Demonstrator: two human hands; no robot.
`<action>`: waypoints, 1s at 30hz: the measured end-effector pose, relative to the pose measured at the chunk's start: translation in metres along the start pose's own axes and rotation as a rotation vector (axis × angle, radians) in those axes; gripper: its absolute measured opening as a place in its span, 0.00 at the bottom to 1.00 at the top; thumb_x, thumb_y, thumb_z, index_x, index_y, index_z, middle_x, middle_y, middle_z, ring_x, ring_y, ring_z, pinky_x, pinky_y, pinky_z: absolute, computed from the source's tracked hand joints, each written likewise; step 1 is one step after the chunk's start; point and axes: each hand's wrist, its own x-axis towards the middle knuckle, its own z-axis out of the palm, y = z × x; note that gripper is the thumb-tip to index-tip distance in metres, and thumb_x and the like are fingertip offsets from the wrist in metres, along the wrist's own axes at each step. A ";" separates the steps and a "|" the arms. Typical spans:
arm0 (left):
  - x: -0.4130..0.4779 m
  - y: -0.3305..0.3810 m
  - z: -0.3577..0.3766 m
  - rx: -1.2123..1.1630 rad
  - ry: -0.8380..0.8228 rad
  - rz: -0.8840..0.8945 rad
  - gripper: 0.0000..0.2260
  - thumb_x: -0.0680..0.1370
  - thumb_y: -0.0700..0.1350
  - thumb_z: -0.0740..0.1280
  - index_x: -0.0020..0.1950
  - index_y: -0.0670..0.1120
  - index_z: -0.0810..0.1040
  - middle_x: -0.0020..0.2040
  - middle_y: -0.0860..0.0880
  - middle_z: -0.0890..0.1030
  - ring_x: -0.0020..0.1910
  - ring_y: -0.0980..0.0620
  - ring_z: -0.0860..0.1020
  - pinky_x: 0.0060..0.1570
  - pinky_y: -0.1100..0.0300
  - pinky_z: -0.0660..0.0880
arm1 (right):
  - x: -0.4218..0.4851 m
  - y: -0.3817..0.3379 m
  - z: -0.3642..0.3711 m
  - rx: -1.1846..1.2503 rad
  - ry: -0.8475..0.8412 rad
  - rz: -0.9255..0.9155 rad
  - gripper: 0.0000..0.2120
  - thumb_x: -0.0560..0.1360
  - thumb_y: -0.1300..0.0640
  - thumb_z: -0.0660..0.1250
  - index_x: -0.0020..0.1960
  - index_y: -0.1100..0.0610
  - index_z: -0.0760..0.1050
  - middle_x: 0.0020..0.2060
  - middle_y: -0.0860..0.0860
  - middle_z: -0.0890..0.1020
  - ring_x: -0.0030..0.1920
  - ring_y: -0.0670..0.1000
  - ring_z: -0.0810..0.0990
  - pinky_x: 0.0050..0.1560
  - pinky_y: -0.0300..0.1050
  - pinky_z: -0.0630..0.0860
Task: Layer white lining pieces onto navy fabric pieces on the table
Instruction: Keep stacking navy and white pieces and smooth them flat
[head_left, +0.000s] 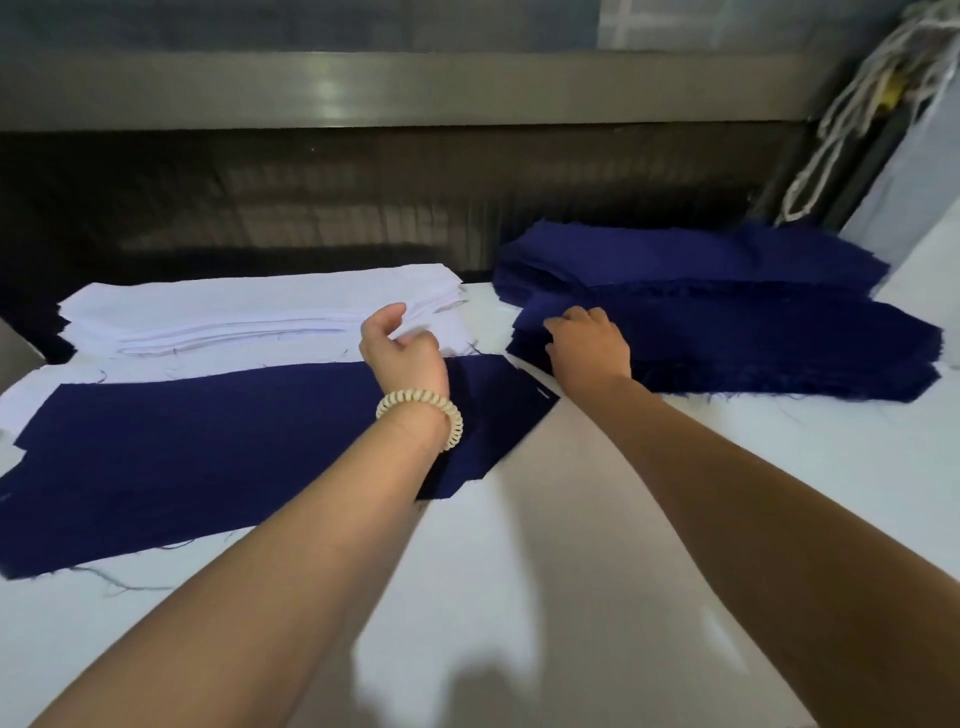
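Fabric cutting table (571, 597), white, seen from above by the person working. One flat navy piece (197, 457) lies spread at the left, on a white lining piece (31, 400) that shows along its far and left edges. Just beyond the flat navy piece sits one stack of white lining (249, 312). To its right are two navy stacks: a near navy stack (753, 348) and a far navy stack (701, 254) behind it.

Two bare forearms reach forward. The left hand (402, 348) is above the flat navy piece's far right corner, thumb raised, fingers loosely curled; whether they hold cloth cannot be told. A pale coiled band (421, 418) circles that wrist. The right hand (589, 345), palm down, lies right of the flat navy piece, fingers curled over the near navy stack's left edge.

Beyond the flat navy piece runs a grey metal rail (363, 93); pale cords (857, 104) hang far right.
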 end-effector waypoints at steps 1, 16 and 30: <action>0.000 -0.002 0.006 0.026 -0.038 0.011 0.17 0.75 0.29 0.58 0.58 0.45 0.73 0.61 0.48 0.72 0.54 0.56 0.73 0.57 0.64 0.69 | 0.002 0.002 0.000 0.013 0.003 -0.008 0.16 0.78 0.61 0.61 0.66 0.57 0.70 0.62 0.55 0.72 0.62 0.57 0.68 0.58 0.47 0.68; -0.001 -0.036 0.043 0.410 -0.515 0.156 0.17 0.76 0.30 0.60 0.62 0.45 0.73 0.53 0.51 0.75 0.42 0.62 0.73 0.46 0.71 0.71 | 0.016 0.021 -0.003 0.747 0.119 0.294 0.07 0.74 0.55 0.70 0.41 0.55 0.74 0.39 0.49 0.78 0.40 0.49 0.76 0.42 0.45 0.73; -0.002 -0.019 0.080 0.631 -0.768 0.206 0.34 0.72 0.27 0.53 0.71 0.57 0.64 0.53 0.47 0.74 0.50 0.52 0.75 0.48 0.62 0.72 | 0.013 0.016 -0.010 0.766 0.243 0.273 0.05 0.76 0.52 0.65 0.46 0.54 0.76 0.42 0.50 0.80 0.44 0.51 0.77 0.45 0.48 0.74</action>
